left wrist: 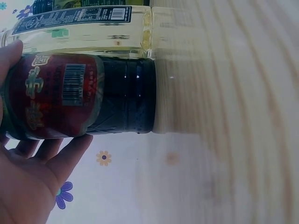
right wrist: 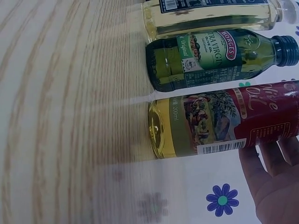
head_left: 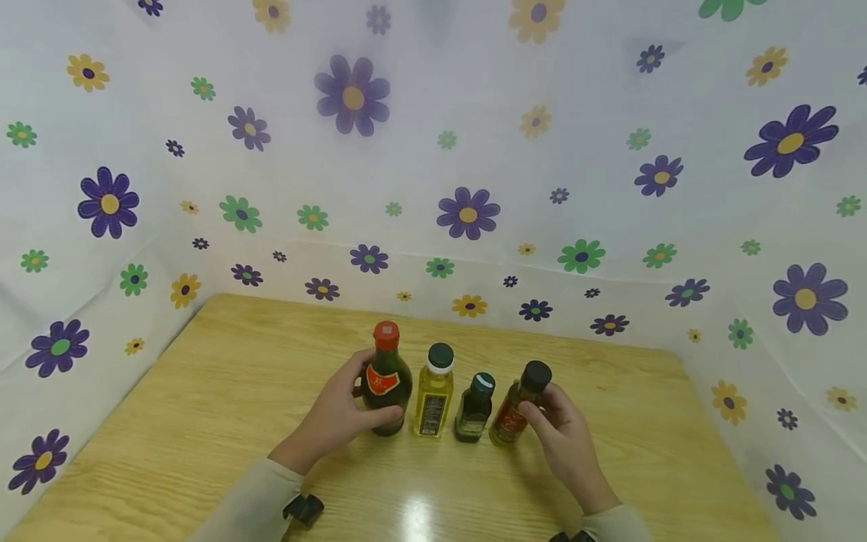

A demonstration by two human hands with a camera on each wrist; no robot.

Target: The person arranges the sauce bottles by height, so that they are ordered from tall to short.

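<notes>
Four would exceed the count, so several bottles stand in a row on the table. My left hand (head_left: 339, 410) grips a dark bottle (head_left: 388, 399) with a red cap, its thumb across the front. Beside it is a clear bottle of yellow oil (head_left: 433, 403) with a dark green cap, touched by neither hand. A small green olive oil bottle (head_left: 474, 410) follows. At the right end, my right hand (head_left: 565, 440) holds a red-labelled olive oil bottle (head_left: 511, 414) with a black cap, thumb in front, fingers behind. In the right wrist view this bottle's base (right wrist: 161, 128) shows yellow oil.
The wooden table (head_left: 271, 361) reaches back to a white flowered cloth (head_left: 420, 150), which also hangs along the left and right sides. Dark wrist straps (head_left: 305, 510) show at the sleeves.
</notes>
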